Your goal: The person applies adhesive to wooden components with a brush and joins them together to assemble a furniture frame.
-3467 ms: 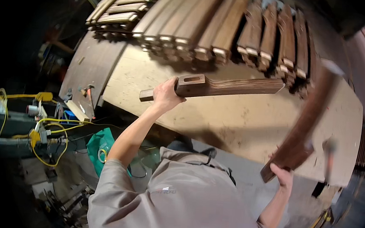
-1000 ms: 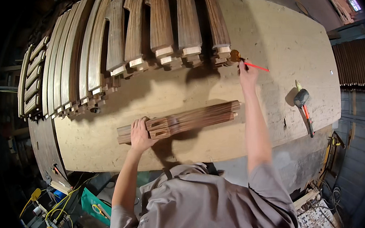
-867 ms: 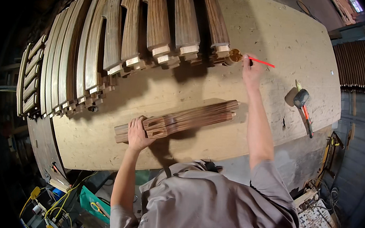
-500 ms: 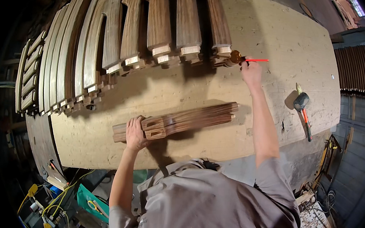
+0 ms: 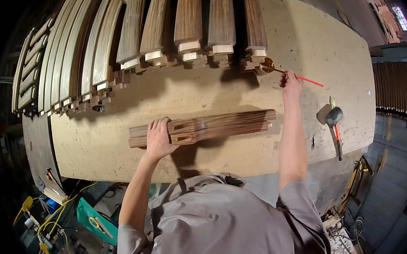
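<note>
The bench [image 5: 239,159] begins just past my waist, its near edge curving across from 9 to 3 o'clock. Taking my chest as centre, my left hand [image 5: 161,140] is at 10 o'clock, forearm slanting up, back of the hand showing, fingers close together and curled over the left ends of 2 dark wooden pieces [image 5: 232,122]. These lie side by side at 11 o'clock, slots next to my knuckles, right ends pointing between 2 and 3. A pale strip of bench runs between them and the near edge; another separates them from the stacked wooden parts [image 5: 188,20] beyond. My right hand [image 5: 291,88] reaches further, to 1 o'clock, arm nearly straight, fingers pinching a thin red-handled stick [image 5: 310,81]. Its dark end points to 9, at a round container [image 5: 267,64] with amber contents, just beside the rightmost stack. At 2 o'clock a mallet [image 5: 334,117] lies near the bench's right edge, well apart from my forearm. Past that edge is a dark ribbed stack [image 5: 397,89].
</note>
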`<state>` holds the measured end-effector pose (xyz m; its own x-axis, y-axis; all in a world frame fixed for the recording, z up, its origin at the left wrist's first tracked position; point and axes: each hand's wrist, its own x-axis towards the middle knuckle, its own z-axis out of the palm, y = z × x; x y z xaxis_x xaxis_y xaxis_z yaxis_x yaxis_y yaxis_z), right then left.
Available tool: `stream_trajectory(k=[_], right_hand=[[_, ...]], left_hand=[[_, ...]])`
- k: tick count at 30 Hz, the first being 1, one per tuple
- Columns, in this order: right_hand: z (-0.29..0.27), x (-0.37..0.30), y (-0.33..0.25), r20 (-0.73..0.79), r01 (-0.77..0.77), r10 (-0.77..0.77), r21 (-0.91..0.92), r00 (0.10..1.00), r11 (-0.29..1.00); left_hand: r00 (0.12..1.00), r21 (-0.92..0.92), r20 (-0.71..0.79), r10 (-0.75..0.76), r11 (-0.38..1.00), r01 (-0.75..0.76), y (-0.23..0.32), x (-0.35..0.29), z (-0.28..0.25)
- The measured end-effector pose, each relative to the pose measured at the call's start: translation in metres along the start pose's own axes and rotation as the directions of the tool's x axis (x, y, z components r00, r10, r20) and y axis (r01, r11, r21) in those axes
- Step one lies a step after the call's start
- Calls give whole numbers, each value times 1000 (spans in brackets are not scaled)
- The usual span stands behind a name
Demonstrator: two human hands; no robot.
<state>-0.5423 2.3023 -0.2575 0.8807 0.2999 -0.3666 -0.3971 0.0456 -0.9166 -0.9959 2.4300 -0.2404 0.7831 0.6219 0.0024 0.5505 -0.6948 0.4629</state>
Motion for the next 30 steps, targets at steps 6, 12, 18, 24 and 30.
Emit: stream_trajectory(k=[6, 12, 18, 24, 30], right_hand=[[-26, -4, 7, 153, -212, 161, 430, 975, 878], [0, -153, -4, 255, -228, 154, 296, 955, 928], [40, -235, 42, 412, -153, 139, -1, 900, 988], [58, -246, 59, 409, -81, 136, -148, 902, 986], [63, -247, 66, 416, 58, 63, -272, 907, 960]], left_hand=[[994, -24, -109, 19, 999, -21, 9, 3, 16], [994, -22, -85, 72, 997, -74, 7, 9, 17], [997, 19, -42, 67, 998, -66, -4, -2, 22], [997, -66, -47, 63, 996, -66, -4, -3, 18], [994, -14, -76, 75, 997, -76, -5, -3, 17]])
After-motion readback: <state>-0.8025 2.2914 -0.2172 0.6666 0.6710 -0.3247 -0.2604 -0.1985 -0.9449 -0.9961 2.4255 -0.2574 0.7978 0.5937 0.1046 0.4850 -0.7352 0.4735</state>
